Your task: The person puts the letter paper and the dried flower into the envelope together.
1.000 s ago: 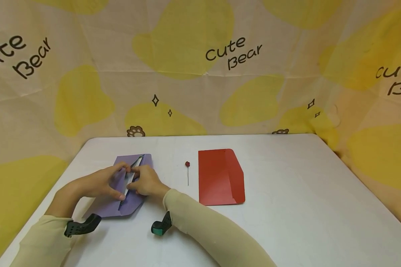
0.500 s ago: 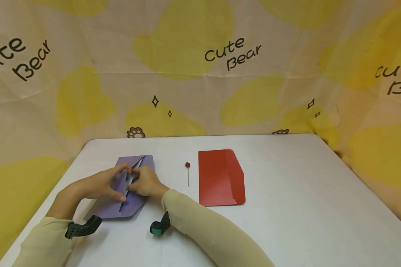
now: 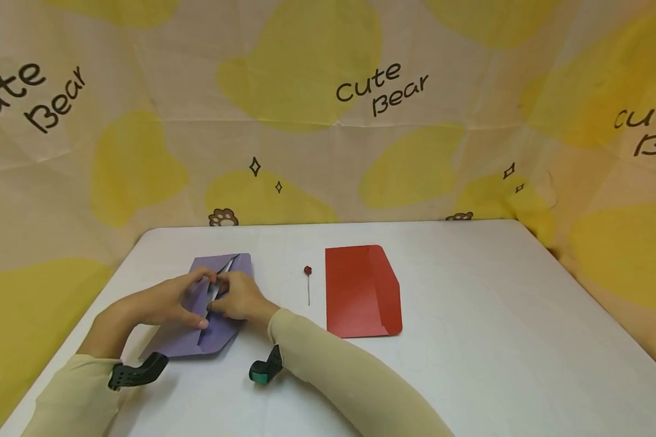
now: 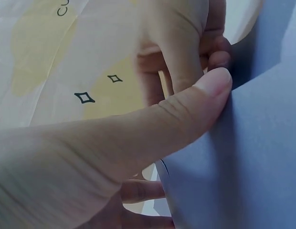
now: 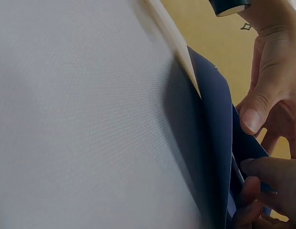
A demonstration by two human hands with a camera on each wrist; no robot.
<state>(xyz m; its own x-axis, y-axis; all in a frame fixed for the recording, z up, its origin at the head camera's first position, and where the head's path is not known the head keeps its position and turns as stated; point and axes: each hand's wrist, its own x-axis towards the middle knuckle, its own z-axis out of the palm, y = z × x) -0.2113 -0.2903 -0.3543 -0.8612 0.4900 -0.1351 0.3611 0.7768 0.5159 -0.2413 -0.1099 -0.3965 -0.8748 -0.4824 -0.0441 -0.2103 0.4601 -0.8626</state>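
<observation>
A purple envelope [image 3: 221,337] lies at the left of the table, its slit gaping toward the right side. Inside the slit shows a narrow white card [image 3: 214,291], mostly hidden by the envelope. My left hand [image 3: 166,297] holds the envelope's pocket edge, thumb near one end of the slit and fingertips near the other. In the left wrist view the left thumb [image 4: 217,83] presses on that paper edge. My right hand [image 3: 240,297] reaches across with curled fingers and pinches the card in the slit. In the right wrist view its fingers [image 5: 250,191] sit close against the envelope.
To the right lies a red envelope [image 3: 355,291] with its flap to the right. Between the two envelopes rests a small red flower on a thin stem [image 3: 308,271]. A yellow patterned cloth [image 3: 306,152] hangs behind the white table [image 3: 497,340].
Both hands stay at the purple envelope in almost the same pose. The envelope and hands shift only very slightly in the view; the red envelope and the flower remain in place.
</observation>
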